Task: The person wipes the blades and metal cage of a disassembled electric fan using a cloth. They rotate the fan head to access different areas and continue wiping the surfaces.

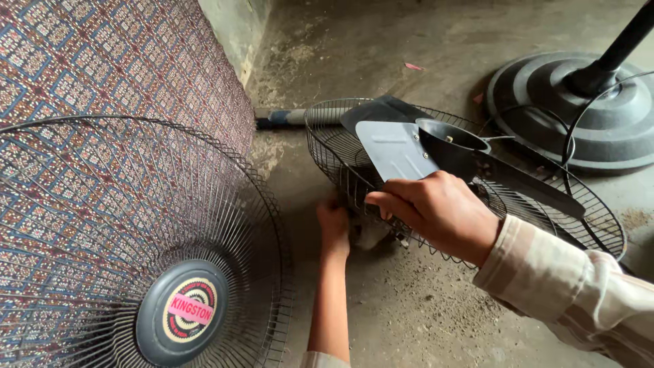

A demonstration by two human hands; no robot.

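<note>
Down on the concrete floor (pixel 422 307), in the head view, the right hand (pixel 436 208) grips the near edge of a metal fan blade (pixel 395 150) — fingers curled and pressed together over that edge, thumb hidden beneath. The blade assembly sits inside a rear wire guard (pixel 340 160) that lies tilted on the floor right of centre, its rim raised on the near side. The left hand (pixel 334 225) reaches under that raised rim, touching the guard's underside; its fingers are tucked out of sight, so whether they are spread or closed cannot be told.

At the near left a front wire guard (pixel 136 225) with a round centre badge stands upright, leaning against patterned cloth (pixel 122 61) — its right rim comes close to the left forearm, leaving only a narrow strip of floor between. At the far right stands a round pedestal base (pixel 579 109) with its dark pole, its near edge just beside the rear guard's far rim. Open floor lies near, below both wrists.
</note>
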